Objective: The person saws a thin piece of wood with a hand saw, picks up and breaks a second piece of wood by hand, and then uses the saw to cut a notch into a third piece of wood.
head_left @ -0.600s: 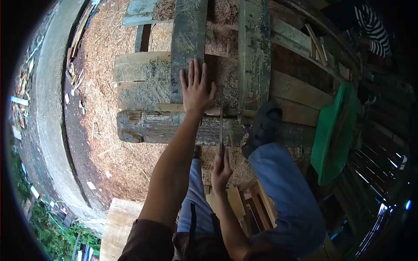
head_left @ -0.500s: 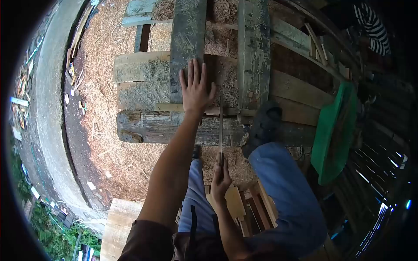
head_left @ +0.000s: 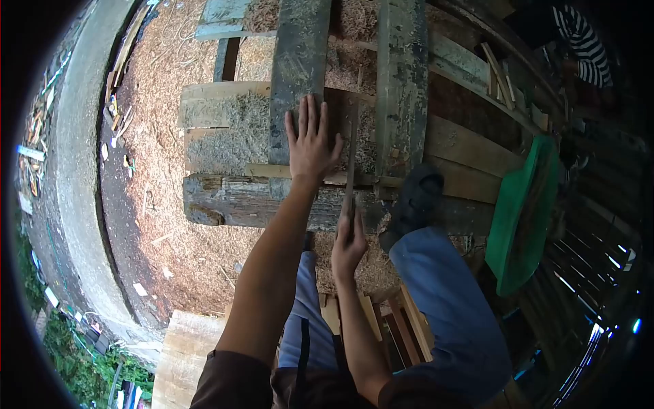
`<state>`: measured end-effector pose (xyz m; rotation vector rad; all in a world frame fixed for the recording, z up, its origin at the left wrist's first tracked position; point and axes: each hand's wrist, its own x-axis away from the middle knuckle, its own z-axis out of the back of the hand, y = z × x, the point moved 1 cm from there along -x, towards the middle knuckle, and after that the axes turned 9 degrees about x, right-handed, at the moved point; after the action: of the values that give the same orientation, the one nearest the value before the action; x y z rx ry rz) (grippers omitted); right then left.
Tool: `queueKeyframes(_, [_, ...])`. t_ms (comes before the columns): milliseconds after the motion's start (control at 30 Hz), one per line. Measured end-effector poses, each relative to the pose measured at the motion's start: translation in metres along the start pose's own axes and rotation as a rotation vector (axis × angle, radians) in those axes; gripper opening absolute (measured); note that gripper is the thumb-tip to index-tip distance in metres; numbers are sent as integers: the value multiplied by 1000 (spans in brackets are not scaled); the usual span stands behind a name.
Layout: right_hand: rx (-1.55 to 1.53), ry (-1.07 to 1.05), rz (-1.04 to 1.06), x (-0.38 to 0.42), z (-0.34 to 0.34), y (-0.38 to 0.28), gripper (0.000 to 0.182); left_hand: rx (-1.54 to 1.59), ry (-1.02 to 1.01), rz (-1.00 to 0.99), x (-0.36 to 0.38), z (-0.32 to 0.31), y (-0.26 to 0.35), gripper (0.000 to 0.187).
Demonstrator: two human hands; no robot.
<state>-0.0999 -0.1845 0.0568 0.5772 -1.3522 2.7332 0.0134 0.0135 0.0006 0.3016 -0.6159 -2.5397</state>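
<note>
1. Since the earlier frames the long thin-bladed handsaw [head_left: 352, 153] has been pushed forward: its tip is now seen far up between the two upright grey-green weathered planks [head_left: 298, 65], where before it ended near the pale strip
2. The right hand [head_left: 349, 242] has come up with it and is closed tight round the saw handle, now over the near edge of the thick dark weathered beam [head_left: 272, 202]
3. Judged as a forward stroke of a cut in progress; the blade is seen crossing the thin pale wooden strip [head_left: 269, 170] lying along the beam's far edge
4. The left hand [head_left: 311, 143] is pressed flat, fingers spread, on the boards just left of the blade; nothing is gripped
5. A dark shoe [head_left: 414, 198] is set on the beam's right end, just beside the blade
6. Room: blade is flanked closely by hand and shoe; open sawdust-covered ground [head_left: 177, 232] lies left of the beam's left end; a green plastic tray [head_left: 521, 211] stands well apart to the right
</note>
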Motion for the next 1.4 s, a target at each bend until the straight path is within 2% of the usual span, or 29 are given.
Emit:
queueKeyframes(33, [17,-44,-60,-7,2,-9,52,12,9,2,3,-1,2,77])
queueKeyframes(100, [31,-30,-36,29,9,12,51,28,24,8,3,0,4,76])
queueKeyframes(167, [11,38,31,78,18,35,43,29,-3,8,4,1,5,76])
queueKeyframes(267, [-13,36,-24,90,24,32,44,11,-28,5,3,3,5,79])
queueKeyframes(400, [91,-71,-125,19,14,-4,44,18,-37,7,5,5,5,79])
queueKeyframes(500, [-10,-96,-119,32,14,9,49,42,-19,6,3,5,8,79])
queueKeyframes(567, [-94,69,-25,83,15,23,48,1,-51,11,3,5,7,79])
queueKeyframes(667, [-197,67,-91,85,8,31,48,1,-60,22,1,4,7,78])
queueKeyframes(733, [-75,4,-139,29,9,-2,47,10,-52,17,-4,3,8,78])
queueKeyframes(767, [47,-68,-196,11,11,-12,46,13,-54,18,1,4,7,77])
queueKeyframes(800, [44,-71,-206,11,13,-11,46,8,-64,18,5,5,6,77])
queueKeyframes(867, [76,-8,-6,4,15,-17,47,15,-67,28,0,6,8,77])
queueKeyframes(900, [80,-10,1,20,19,-6,47,18,-61,33,-1,7,9,77])
queueKeyframes(967, [-10,17,-41,74,25,27,47,1,-82,33,-1,6,8,78])
queueKeyframes(1100, [-119,2,-179,49,24,-1,46,20,-87,32,2,6,9,77])
queueKeyframes(1167, [99,-66,-127,-10,15,-19,45,24,-92,39,-1,6,8,75])
queueKeyframes(1300, [201,-36,-70,6,21,-15,45,8,-103,53,-6,6,7,73])
queueKeyframes(1367, [-138,73,-300,65,27,5,45,7,-77,25,0,3,5,72])
queueKeyframes(1400, [-133,82,-318,82,28,18,45,14,-96,20,7,3,5,72])
